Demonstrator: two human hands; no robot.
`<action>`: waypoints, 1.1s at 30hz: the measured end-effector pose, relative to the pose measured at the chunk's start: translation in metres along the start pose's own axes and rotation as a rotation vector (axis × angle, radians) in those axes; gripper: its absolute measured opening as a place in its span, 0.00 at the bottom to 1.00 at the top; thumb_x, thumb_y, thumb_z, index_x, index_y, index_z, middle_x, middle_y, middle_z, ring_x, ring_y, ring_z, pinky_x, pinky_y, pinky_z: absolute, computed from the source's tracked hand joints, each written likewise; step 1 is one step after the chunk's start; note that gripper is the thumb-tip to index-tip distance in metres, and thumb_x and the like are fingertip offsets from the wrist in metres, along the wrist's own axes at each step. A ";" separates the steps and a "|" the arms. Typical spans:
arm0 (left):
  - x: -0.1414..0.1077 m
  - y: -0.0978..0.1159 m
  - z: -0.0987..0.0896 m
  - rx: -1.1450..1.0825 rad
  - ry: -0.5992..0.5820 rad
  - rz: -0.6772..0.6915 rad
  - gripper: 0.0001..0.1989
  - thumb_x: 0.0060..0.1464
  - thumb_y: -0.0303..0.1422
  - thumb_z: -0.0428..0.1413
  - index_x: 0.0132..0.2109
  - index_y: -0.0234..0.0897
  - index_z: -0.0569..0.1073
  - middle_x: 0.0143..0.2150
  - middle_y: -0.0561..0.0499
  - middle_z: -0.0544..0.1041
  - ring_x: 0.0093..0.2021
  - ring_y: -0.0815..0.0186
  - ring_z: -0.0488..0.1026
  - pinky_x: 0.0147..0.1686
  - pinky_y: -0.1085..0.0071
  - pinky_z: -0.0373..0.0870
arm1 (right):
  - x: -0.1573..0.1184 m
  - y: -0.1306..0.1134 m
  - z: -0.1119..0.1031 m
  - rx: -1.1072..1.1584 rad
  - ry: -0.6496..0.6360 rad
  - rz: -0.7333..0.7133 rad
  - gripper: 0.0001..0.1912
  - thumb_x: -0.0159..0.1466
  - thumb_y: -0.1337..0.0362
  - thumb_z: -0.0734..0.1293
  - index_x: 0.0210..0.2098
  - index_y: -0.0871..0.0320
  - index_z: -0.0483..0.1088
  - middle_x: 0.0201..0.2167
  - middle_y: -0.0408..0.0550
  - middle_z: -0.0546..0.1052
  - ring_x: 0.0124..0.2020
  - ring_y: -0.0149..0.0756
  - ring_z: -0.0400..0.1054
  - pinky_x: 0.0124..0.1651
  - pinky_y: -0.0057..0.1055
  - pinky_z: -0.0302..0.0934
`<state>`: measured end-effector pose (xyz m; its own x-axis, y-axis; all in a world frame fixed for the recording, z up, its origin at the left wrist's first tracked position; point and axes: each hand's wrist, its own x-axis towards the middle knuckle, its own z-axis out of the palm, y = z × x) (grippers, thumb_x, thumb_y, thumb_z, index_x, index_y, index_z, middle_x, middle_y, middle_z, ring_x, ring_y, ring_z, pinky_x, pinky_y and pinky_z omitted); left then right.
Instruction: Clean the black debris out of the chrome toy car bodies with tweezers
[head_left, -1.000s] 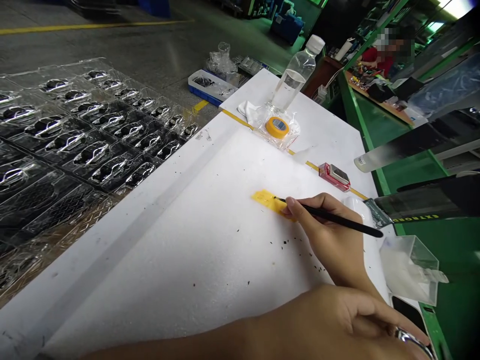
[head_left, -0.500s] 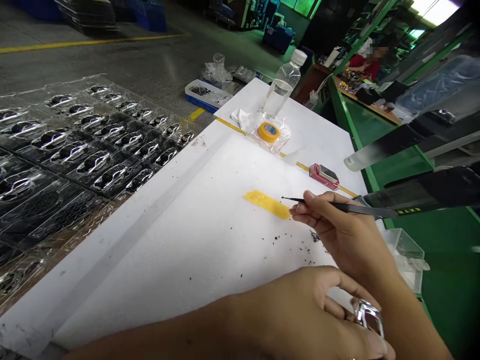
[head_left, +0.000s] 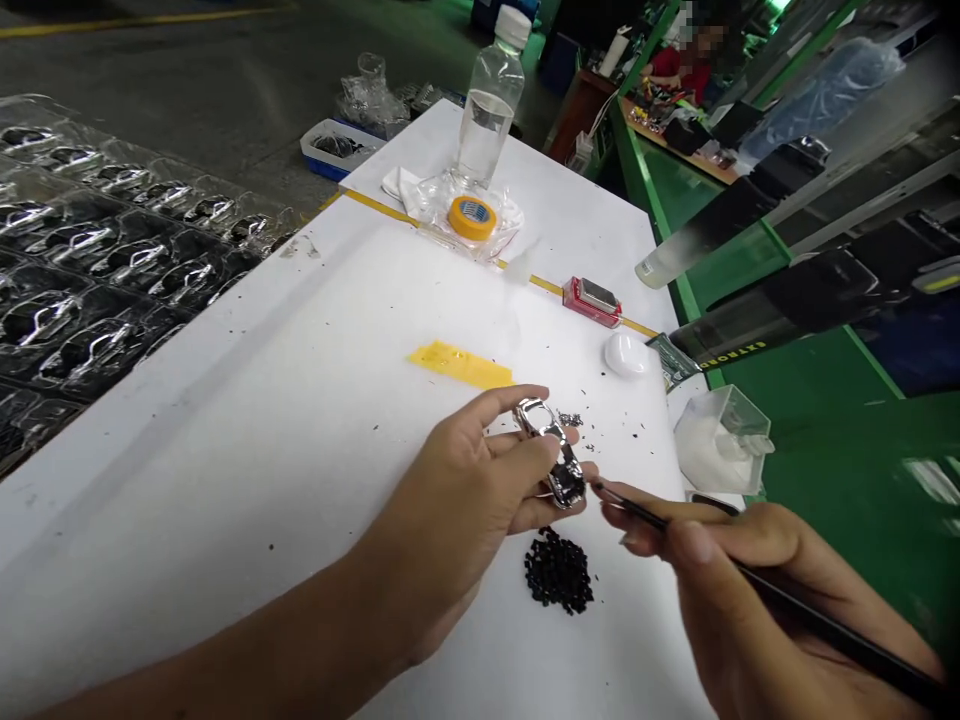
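Note:
My left hand (head_left: 457, 490) grips a small oblong chrome part (head_left: 538, 415) above the white work surface, thumb on top and fingers beneath. The part's near end looks dark inside. In my right hand (head_left: 765, 590) are thin black tweezers (head_left: 637, 510), their tip close to the part's near end; whether they touch, or pinch anything, I cannot tell. A heap of small black pieces (head_left: 559, 572) lies just below my left fingers. Behind the part is a little cluster of tiny metal bits (head_left: 570, 420). A strip of yellow tape (head_left: 461, 364) is stuck to the surface beyond.
Farther back stand a clear bottle (head_left: 487, 120), an orange tape roll (head_left: 472, 217), a red box (head_left: 591, 302) and a white rounded object (head_left: 628, 355). At right is a clear plastic box (head_left: 724, 440). Trays of chrome parts (head_left: 120, 230) lie left. A person (head_left: 679, 75) sits far off.
My left hand has brought the chrome part up and forward over the surface. My right hand has drawn the tweezers back from beside the yellow tape to the part. The view has shifted, showing the black heap.

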<state>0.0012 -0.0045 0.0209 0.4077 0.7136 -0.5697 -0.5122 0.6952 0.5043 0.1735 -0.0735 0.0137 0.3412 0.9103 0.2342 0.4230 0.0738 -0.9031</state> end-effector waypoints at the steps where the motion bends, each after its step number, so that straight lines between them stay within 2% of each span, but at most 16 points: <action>1: 0.000 0.000 0.000 0.001 0.007 0.004 0.19 0.63 0.27 0.61 0.60 0.39 0.71 0.47 0.44 0.82 0.44 0.61 0.82 0.46 0.65 0.80 | -0.002 -0.003 0.005 -0.005 0.003 0.010 0.09 0.61 0.61 0.76 0.27 0.55 0.75 0.33 0.48 0.85 0.32 0.40 0.83 0.37 0.21 0.77; 5: -0.001 -0.001 0.001 -0.003 0.019 0.017 0.18 0.63 0.24 0.60 0.59 0.37 0.71 0.47 0.43 0.83 0.44 0.60 0.83 0.47 0.63 0.80 | -0.005 -0.007 0.015 0.015 -0.001 0.030 0.10 0.62 0.63 0.75 0.25 0.55 0.74 0.34 0.47 0.85 0.35 0.40 0.83 0.41 0.21 0.76; 10: 0.001 -0.003 -0.001 0.016 -0.021 0.048 0.18 0.63 0.24 0.60 0.59 0.38 0.71 0.47 0.42 0.84 0.45 0.61 0.83 0.48 0.65 0.80 | -0.011 0.002 0.010 0.074 -0.002 0.009 0.07 0.65 0.65 0.74 0.30 0.55 0.74 0.38 0.45 0.85 0.42 0.38 0.82 0.48 0.24 0.76; 14: 0.004 -0.004 0.000 0.047 -0.006 0.067 0.17 0.63 0.24 0.60 0.58 0.37 0.71 0.46 0.42 0.84 0.45 0.59 0.83 0.48 0.63 0.80 | -0.009 0.004 0.006 0.057 -0.056 -0.006 0.06 0.65 0.66 0.74 0.32 0.55 0.75 0.41 0.44 0.85 0.41 0.34 0.82 0.48 0.20 0.76; 17: 0.004 -0.004 0.002 0.045 0.005 0.070 0.17 0.63 0.24 0.60 0.57 0.37 0.71 0.45 0.43 0.84 0.44 0.61 0.83 0.48 0.65 0.80 | -0.008 0.001 0.005 -0.003 -0.100 0.020 0.05 0.65 0.64 0.74 0.33 0.53 0.76 0.43 0.42 0.85 0.41 0.32 0.82 0.49 0.21 0.76; 21: 0.002 -0.004 0.000 0.060 -0.026 0.096 0.18 0.62 0.26 0.63 0.58 0.38 0.72 0.45 0.44 0.84 0.44 0.62 0.82 0.47 0.67 0.80 | -0.009 -0.003 0.008 -0.021 -0.055 0.082 0.06 0.65 0.61 0.75 0.31 0.51 0.76 0.43 0.40 0.85 0.39 0.32 0.82 0.46 0.21 0.77; 27: 0.000 -0.007 -0.005 0.065 -0.036 0.096 0.18 0.61 0.27 0.64 0.56 0.42 0.75 0.44 0.50 0.84 0.48 0.61 0.82 0.53 0.64 0.78 | -0.007 -0.002 0.010 -0.033 -0.044 0.042 0.07 0.64 0.64 0.75 0.30 0.52 0.75 0.41 0.42 0.85 0.38 0.33 0.82 0.44 0.19 0.77; 33: 0.000 -0.007 -0.002 0.035 -0.015 0.075 0.15 0.64 0.25 0.60 0.56 0.40 0.74 0.47 0.47 0.83 0.49 0.59 0.82 0.54 0.62 0.78 | -0.011 0.003 0.008 -0.123 -0.043 -0.004 0.05 0.63 0.62 0.76 0.34 0.51 0.75 0.43 0.41 0.85 0.41 0.33 0.82 0.48 0.19 0.76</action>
<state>0.0032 -0.0094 0.0161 0.3803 0.7647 -0.5202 -0.5147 0.6423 0.5679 0.1641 -0.0796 0.0054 0.3042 0.9269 0.2198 0.5246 0.0296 -0.8509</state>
